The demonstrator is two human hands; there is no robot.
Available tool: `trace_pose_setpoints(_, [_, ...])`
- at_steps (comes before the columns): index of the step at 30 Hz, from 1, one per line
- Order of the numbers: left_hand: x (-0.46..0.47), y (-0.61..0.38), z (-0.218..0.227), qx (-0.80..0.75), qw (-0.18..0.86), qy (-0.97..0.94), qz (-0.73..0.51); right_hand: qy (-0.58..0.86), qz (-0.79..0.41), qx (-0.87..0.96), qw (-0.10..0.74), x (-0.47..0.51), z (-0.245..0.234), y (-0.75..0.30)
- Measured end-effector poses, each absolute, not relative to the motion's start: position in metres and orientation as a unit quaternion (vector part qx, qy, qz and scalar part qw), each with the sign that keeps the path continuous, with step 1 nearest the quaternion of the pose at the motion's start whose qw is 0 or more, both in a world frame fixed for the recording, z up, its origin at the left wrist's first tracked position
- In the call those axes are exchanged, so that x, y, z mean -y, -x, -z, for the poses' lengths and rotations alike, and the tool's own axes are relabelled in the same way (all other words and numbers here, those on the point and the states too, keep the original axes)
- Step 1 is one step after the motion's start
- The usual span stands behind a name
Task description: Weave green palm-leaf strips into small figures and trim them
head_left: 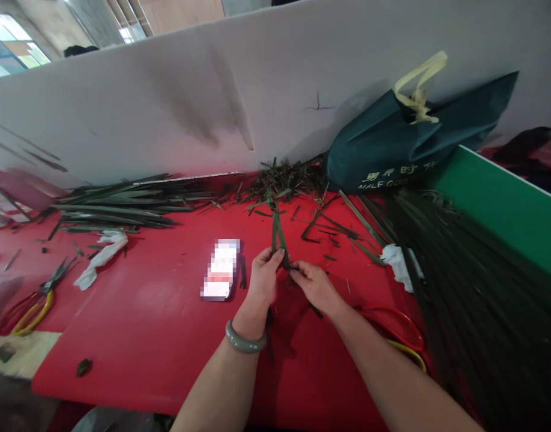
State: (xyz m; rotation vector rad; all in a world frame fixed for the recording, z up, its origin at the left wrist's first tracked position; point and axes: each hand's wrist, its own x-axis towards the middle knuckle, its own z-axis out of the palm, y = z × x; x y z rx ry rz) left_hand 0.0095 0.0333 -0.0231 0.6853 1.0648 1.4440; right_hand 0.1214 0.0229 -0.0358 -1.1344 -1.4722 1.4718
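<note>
At the centre of the frame, the left hand and the right hand pinch narrow green leaf strips, which meet above them. A grey-green bangle circles the left wrist. Just left of the hands, a phone with a pixelated screen lies on the red tabletop. Scissors with red and yellow handles lie toward the left edge, near a crumpled tissue. Long leaves are piled farther up. Leaf scraps heap at upper centre, beside a dark teal bag at upper right. Dark strands fill the lower right, alongside a green panel.
</note>
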Motion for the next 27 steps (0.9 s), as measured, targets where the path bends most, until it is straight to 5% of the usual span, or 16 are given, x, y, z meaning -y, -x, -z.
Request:
trace_pose_setpoints(15, [-0.034,-0.008,0.025,-0.445,0.574,-0.304,-0.616,0.483,-0.418,0.694,0.333,-0.026,0.043,-0.129])
trace_pose_setpoints(27, [-0.031,-0.009,0.018,-0.451,0.589,-0.303,-0.598,0.502,-0.405,0.681,0.348,-0.027,0.039,-0.131])
